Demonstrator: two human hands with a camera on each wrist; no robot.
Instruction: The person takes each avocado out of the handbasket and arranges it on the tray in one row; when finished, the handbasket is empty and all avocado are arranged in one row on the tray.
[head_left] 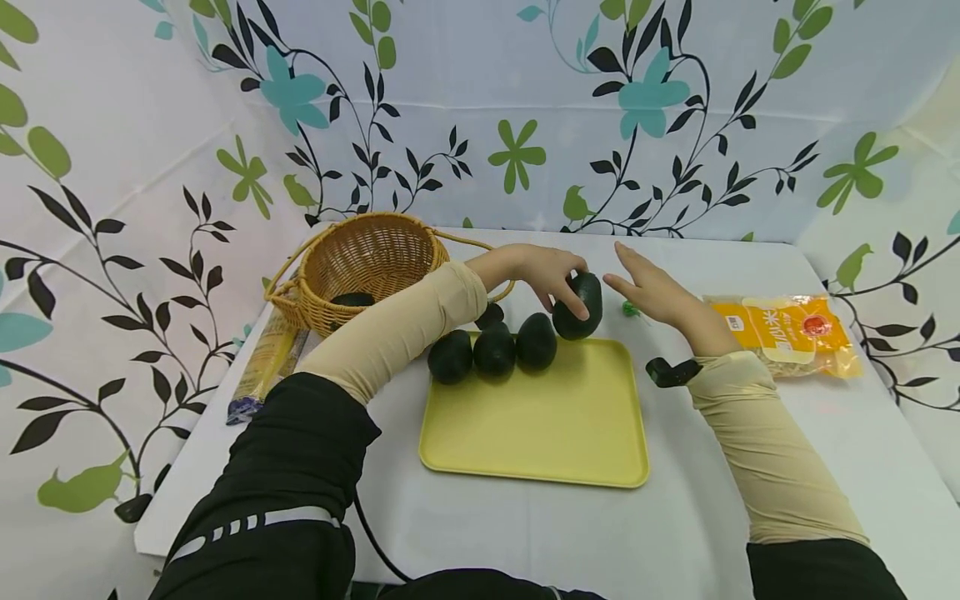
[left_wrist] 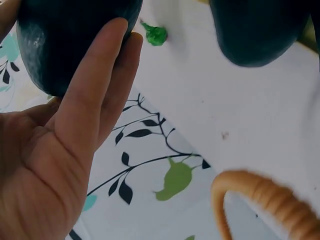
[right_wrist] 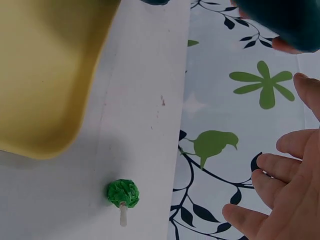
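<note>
My left hand [head_left: 542, 271] grips a dark green avocado [head_left: 583, 307] above the far right part of a yellow tray [head_left: 540, 417]. In the left wrist view, its fingers [left_wrist: 90, 75] curl round the avocado's side. Just to the right, my right hand [head_left: 652, 287] is held up with its fingers extended, holding nothing and apart from the avocado. Three avocados, the nearest to the held one being an avocado [head_left: 536, 342], line the tray's far left edge. Behind them, another dark avocado [head_left: 490, 315] is partly hidden.
A wicker basket [head_left: 318, 304] with a dark item [head_left: 352, 299] inside stands at the back left. Beside it lies a long yellowish packet [head_left: 262, 367]. A green-wrapped lollipop [right_wrist: 123, 194] lies beyond the tray's right corner. An orange packet [head_left: 795, 329] lies far right.
</note>
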